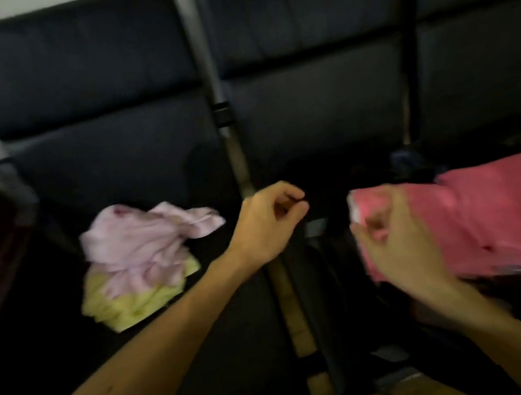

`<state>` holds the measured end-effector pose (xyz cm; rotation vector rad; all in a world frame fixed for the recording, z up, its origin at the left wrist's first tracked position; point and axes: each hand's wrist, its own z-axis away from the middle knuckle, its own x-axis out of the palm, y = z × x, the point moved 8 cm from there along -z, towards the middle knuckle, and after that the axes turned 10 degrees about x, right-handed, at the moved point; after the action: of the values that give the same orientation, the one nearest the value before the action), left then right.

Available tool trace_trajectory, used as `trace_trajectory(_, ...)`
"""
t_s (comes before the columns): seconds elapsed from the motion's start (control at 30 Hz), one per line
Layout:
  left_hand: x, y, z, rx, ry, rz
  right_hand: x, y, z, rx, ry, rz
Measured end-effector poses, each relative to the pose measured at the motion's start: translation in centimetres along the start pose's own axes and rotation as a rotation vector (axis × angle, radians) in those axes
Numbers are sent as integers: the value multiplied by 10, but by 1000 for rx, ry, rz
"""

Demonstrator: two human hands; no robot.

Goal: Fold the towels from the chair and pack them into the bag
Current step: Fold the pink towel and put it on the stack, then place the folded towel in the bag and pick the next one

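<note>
A: Where are the towels lying?
B: The pale pink towel (142, 241) is lying on the yellow towel (125, 306), on the left chair seat (130, 170). My right hand (397, 243) is gripping the bright pink towel (503, 212) at its left edge, while my left hand (267, 223) is pinching its fingertips together on something I cannot make out.

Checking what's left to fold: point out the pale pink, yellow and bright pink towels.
pale pink towel (136, 245): head view, crumpled middle.
yellow towel (122, 306): head view, front part.
bright pink towel (510, 214): head view, flat middle.
</note>
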<state>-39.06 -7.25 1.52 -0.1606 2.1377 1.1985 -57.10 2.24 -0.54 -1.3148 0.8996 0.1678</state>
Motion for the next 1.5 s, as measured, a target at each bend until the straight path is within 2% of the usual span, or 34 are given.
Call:
trace_trajectory(0.1, -67, -72, 92, -204, 37, -144, 95, -31, 48, -59, -156, -13)
trace_trajectory(0.23, -115, -163, 188, -473, 89, -141, 209, -55, 84, 49, -445, 110)
trace_trajectory(0.33, -132, -213, 225, -603, 130, -137, 275, -74, 93, 99, -579, 140)
trace_trajectory(0.4, -140, -244, 236, -666, 170, -120, 315, -87, 90, 126, -607, 145)
trace_trajectory(0.53, -140, -278, 214, -653, 215, -126, 368, -97, 69, 157, -577, 168)
trace_trajectory(0.67, -134, -311, 188, -613, 261, -180, 410, -104, 40, 70, -456, 378)
trace_trajectory(0.73, -127, -317, 178, -567, 228, -227, 422, -106, 31, 36, -444, 416)
trace_trajectory(0.87, -112, -339, 164, -508, 47, -358, 455, -103, 18, -39, -468, 522)
trace_trajectory(1.13, -103, -341, 163, -464, -3, -388, 463, -104, 16, -125, -487, 513)
trace_trajectory(1.23, -104, -339, 163, -528, -53, -512, 460, -102, 18, -87, -530, 550)
trace_trajectory(1.3, -104, -338, 163, -579, -55, -508, 457, -101, 19, -78, -573, 572)
trace_trajectory(1.4, -112, -326, 158, -571, -59, -527, 455, -96, 17, -37, -633, 516)
trace_trajectory(1.5, -126, -306, 150, -487, 12, -419, 443, -108, 18, -13, -653, 321)
